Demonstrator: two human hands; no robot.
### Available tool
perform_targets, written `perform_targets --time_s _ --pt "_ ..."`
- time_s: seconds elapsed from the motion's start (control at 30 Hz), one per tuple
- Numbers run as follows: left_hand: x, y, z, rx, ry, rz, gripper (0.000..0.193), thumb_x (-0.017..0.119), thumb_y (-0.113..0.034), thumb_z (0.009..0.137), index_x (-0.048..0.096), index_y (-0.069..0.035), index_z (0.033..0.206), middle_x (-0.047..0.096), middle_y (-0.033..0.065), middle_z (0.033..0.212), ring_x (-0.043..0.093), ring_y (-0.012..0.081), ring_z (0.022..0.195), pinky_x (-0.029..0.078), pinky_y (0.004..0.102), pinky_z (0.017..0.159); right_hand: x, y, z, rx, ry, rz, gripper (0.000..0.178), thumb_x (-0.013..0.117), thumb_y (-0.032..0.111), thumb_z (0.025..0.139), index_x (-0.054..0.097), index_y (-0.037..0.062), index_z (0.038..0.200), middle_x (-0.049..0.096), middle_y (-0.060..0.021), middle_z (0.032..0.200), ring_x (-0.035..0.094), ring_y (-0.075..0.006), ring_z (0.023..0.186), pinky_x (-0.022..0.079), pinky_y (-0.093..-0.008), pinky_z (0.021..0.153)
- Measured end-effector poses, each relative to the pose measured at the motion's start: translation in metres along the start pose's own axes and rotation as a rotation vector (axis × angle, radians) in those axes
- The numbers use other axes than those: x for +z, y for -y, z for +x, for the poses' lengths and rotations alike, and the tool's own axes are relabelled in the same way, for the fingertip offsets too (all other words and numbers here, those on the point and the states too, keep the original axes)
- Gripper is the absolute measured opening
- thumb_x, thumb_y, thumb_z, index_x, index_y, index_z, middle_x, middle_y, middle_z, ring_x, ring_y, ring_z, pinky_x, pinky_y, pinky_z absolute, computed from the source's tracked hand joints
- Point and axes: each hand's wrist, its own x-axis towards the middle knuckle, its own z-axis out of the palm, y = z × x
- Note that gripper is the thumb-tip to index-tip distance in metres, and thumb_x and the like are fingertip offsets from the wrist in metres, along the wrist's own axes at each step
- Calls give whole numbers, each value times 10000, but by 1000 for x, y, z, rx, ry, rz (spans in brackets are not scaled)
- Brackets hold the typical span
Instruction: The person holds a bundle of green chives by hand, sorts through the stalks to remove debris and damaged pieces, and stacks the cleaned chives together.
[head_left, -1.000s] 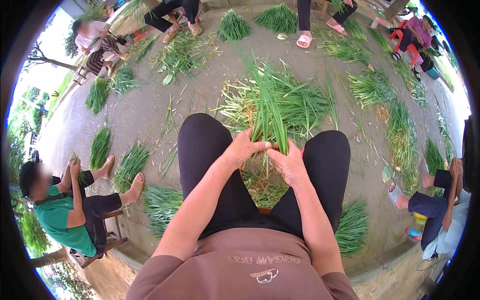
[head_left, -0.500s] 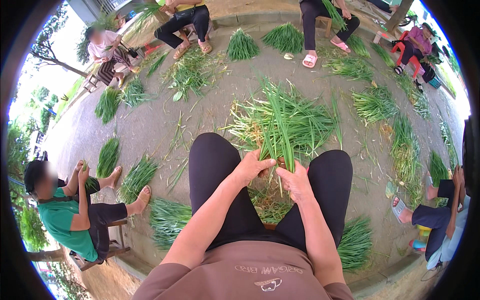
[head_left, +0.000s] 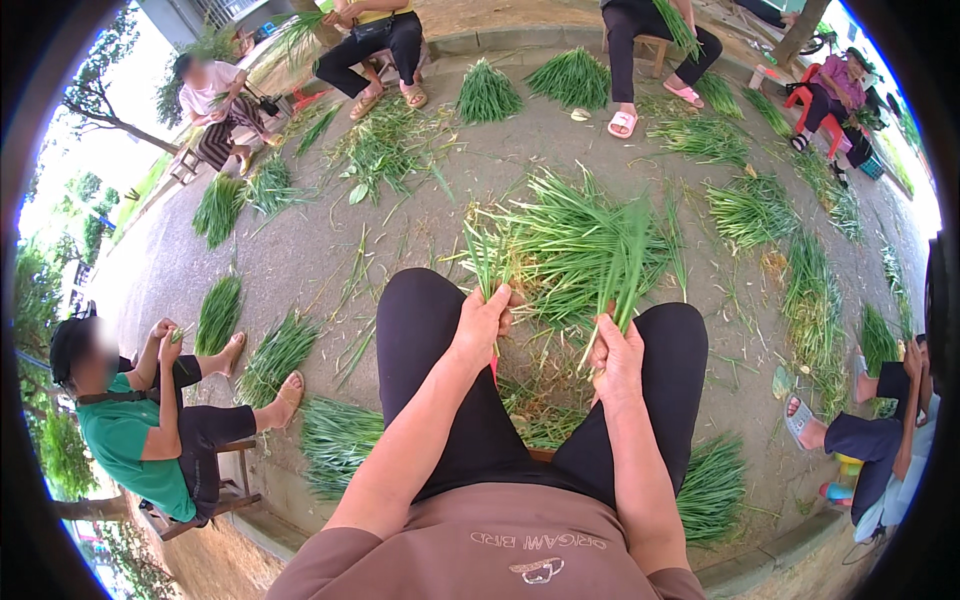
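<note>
Garlic chives, as the long narrow blades suggest, sorted by size. Grey pavement (head_left: 300,240) underlies the whole arrangement. The largest mass near the person is a loose heap (head_left: 575,255) beyond the knees, its blades crossing at many angles with pale stalk ends showing along the near and left sides. Smaller are two laid bundles, a left bundle (head_left: 338,445) beside the left thigh and a right bundle (head_left: 714,485) beside the right, each with blades roughly parallel. Smaller again are the held portions. The right-hand bunch (head_left: 627,275) rises from the right hand (head_left: 617,352), whose thumb and fingers pinch it low on the stalks; its upper blades are blurred. The left-hand bunch (head_left: 487,258), thinner and shorter in view, stands from the left hand (head_left: 487,318), which is curled around its lower end. The hands are apart, one before each knee. Both bunches overlap the heap in view; whether they touch it cannot be told. Finest are the trimmings (head_left: 540,400) between the legs.

Handling (inferred): each bunch should be very light, firmer at the stalks, limp toward the tips, easily creased, and perhaps slippery if moist. The best hold is a gentle pinch near the pale ends, leaving the blades free.
</note>
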Motion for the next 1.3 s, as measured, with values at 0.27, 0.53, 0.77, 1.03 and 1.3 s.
perform_targets --time_s 0.27,0.53,0.77,1.03,1.3 --pt "6 -3 -4 -20 15 193 112 599 -99 867 499 -67 905 517 17 688 452 102 516 397 255 453 -2 0 1 13 100 -7 153 605 39 847 490 68 944 455 27 651 381 -38 436 271 -192 371" --pt "6 -4 -6 -138 213 137 248 569 -66 886 564 -24 1130 622 55 997 500 75 692 384 196 518 -5 -7 6 -2 142 -2 159 632 74 846 497 97 926 474 35 687 395 -33 458 291 -183 381" --pt "14 -9 -13 -246 418 206 296 596 -126 884 558 -33 1163 632 43 1037 451 61 648 361 190 505 -2 -10 4 -9 140 19 175 651 80 840 502 96 931 489 29 704 402 -33 456 291 -182 373" --pt "22 -8 -17 -284 465 236 327 708 -181 807 599 -49 1086 555 -16 746 380 55 524 289 211 469 0 -11 5 -8 156 -28 202 656 92 836 499 77 962 607 -52 849 405 -40 452 286 -185 364" --pt "14 -4 -13 -289 465 310 274 715 -174 796 596 -70 1020 592 5 754 374 56 536 304 210 477 0 -5 6 -80 115 10 166 637 91 852 498 68 940 625 -91 893 415 -42 465 299 -191 371"
